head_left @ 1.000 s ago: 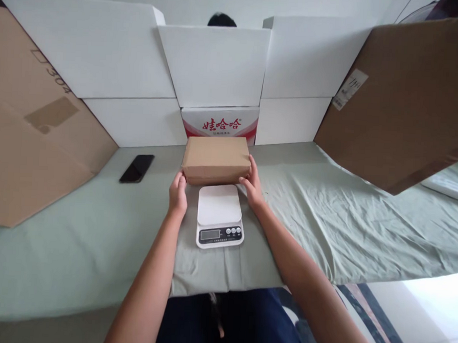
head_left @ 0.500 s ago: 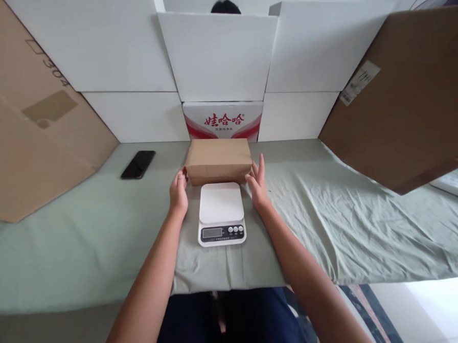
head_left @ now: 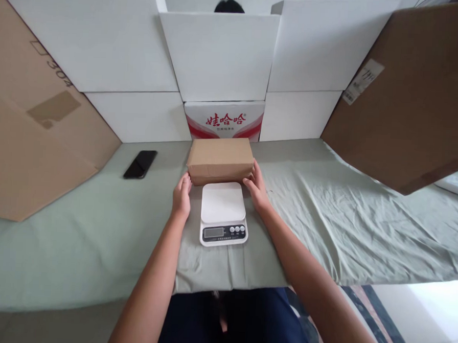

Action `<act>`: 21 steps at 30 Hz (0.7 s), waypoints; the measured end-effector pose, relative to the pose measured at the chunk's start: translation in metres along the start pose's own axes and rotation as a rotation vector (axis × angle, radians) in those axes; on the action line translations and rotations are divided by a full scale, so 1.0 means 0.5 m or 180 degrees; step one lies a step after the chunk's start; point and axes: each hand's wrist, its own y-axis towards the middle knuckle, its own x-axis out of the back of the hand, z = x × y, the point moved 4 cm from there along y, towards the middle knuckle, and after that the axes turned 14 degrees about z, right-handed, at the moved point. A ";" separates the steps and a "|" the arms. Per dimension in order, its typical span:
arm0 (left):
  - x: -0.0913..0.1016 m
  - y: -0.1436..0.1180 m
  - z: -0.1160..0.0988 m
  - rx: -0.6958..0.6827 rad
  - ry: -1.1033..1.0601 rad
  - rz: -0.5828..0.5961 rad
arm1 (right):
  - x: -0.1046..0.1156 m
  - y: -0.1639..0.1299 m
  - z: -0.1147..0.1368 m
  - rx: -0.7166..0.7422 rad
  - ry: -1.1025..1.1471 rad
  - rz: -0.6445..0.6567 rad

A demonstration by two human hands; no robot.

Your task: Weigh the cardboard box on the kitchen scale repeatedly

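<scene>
While both forearms stretch forward from the bottom edge, slanting in toward each other, the left hand (head_left: pixel 181 195) and the right hand (head_left: pixel 258 192) flank a brown box (head_left: pixel 221 165) at its near lower corners. The left hand stands on edge, thumb up, its fingers partly tucked behind the box's end; the right hand reaches higher, with fingers along the other end and the thumb toward the front corner. Both are loosely curved against the box, though whether they grip it or merely touch it I cannot tell. The box sits just behind a white scale (head_left: pixel 223 204), whose smooth, round-cornered plate nearly meets the box's front face; the scale's grey screen shows no figure I can read. Under them, a pale green cloth (head_left: pixel 76 225) covers the counter, flat on the left and rumpled into fine creases on the right. Left of the hands lies a glossy black phone (head_left: pixel 141 165). Behind stand matte white panels (head_left: pixel 219 56) and a red-and-white carton (head_left: pixel 224 119), its lower part hidden by the box. Large cardboard sheets (head_left: pixel 409 99) on either side are cut off by the frame, and only dark hair (head_left: pixel 230 6) shows above the middle panel.
</scene>
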 end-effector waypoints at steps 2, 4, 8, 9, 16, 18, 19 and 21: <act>0.000 -0.004 -0.007 -0.0110 0.0059 0.0076 | 0.000 0.000 0.008 0.0100 -0.0062 -0.0013; 0.001 -0.004 -0.017 -0.0233 0.0108 0.0100 | 0.000 0.001 0.019 0.0245 -0.0168 -0.0031; 0.002 -0.001 -0.047 -0.0606 0.0146 0.0120 | -0.008 0.001 0.052 0.0525 -0.0290 0.0012; 0.001 -0.004 -0.056 -0.0714 0.0152 0.0132 | -0.012 -0.002 0.061 0.0583 -0.0314 0.0012; 0.011 -0.143 -0.066 -0.1051 0.0375 -0.0129 | -0.040 -0.071 0.094 0.0756 -0.0541 -0.0165; 0.018 -0.200 -0.055 -0.1106 0.0428 -0.0261 | -0.050 -0.108 0.089 0.0628 -0.0529 -0.0152; 0.022 -0.224 -0.050 -0.1132 0.0449 -0.0316 | -0.055 -0.128 0.086 0.0557 -0.0536 -0.0132; 0.028 -0.261 -0.041 -0.1175 0.0449 -0.0392 | -0.065 -0.167 0.082 0.0450 -0.0554 -0.0089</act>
